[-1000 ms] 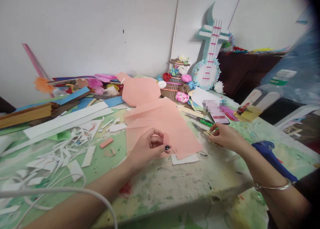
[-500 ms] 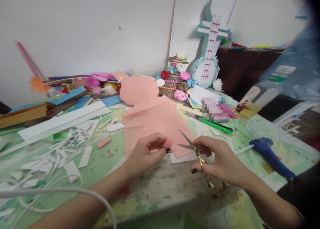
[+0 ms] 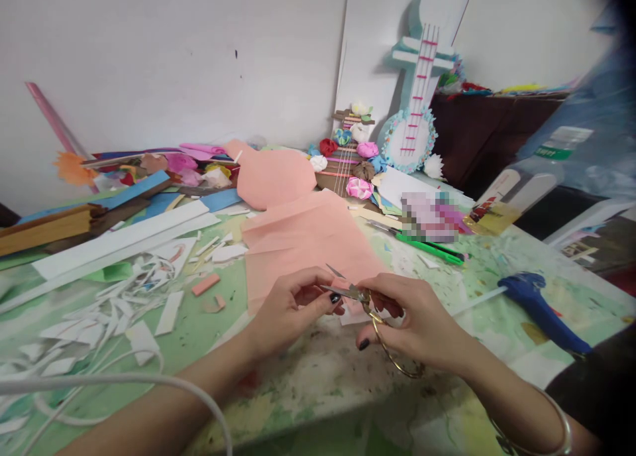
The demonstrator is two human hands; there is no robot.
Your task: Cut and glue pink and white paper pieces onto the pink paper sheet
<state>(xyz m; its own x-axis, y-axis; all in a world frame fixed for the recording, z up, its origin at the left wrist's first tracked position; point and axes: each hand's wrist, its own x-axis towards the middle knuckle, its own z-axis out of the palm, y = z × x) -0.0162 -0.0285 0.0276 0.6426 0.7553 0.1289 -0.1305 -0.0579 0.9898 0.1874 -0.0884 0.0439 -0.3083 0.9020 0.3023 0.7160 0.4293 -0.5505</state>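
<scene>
Soft, diffuse light, faint shadow beside the teal instrument [image 3: 408,136], slightly blurred hands [image 3: 293,305], stretched edges, black upper-right corner

The right hand [image 3: 405,317] holds gold-handled scissors [image 3: 355,295], blades parted around a small pink paper piece [image 3: 342,284] between the left hand's [image 3: 298,307] fingertips. Beyond the fingers lies a pink paper sheet [image 3: 308,237]; right of them, a green utility knife [image 3: 432,247] and a blue glue gun [image 3: 544,313].

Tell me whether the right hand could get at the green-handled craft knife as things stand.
Probably yes: the green-handled craft knife lies just beyond the right hand, with its handle uncovered and no upright obstacle visible between. The hand is busy, though, holding the gold-handled scissors.
</scene>
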